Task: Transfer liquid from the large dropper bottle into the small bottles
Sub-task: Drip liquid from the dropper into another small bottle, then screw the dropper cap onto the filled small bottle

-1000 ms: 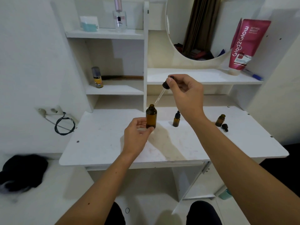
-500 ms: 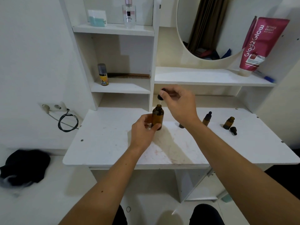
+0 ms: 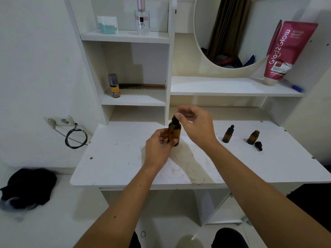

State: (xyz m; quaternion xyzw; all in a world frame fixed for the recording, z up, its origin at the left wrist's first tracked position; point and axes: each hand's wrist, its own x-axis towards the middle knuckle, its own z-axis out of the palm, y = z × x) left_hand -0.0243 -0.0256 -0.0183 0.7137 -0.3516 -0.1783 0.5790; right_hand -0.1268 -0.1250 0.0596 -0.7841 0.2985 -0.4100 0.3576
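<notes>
The large amber dropper bottle (image 3: 175, 131) stands upright on the white table (image 3: 116, 158), and my left hand (image 3: 157, 149) grips its lower body. Its black dropper cap (image 3: 174, 119) sits in the neck. My right hand (image 3: 196, 125) is over it, thumb and forefinger pinching the top of the cap. To the right stand two small amber bottles: one capped with a dropper (image 3: 227, 135), one uncapped (image 3: 253, 137). A loose small black dropper cap (image 3: 258, 146) lies beside the uncapped bottle.
Shelves rise behind the table with a small spray can (image 3: 114, 85), a comb (image 3: 143, 86), a perfume bottle (image 3: 141, 18) and a pink tube (image 3: 284, 51). A round mirror (image 3: 225, 29) hangs above. A coiled cable (image 3: 76, 138) hangs at the left wall.
My right hand brought the dropper down from above the large bottle and set it into the neck. My view shifted, so the small bottles now appear further right.
</notes>
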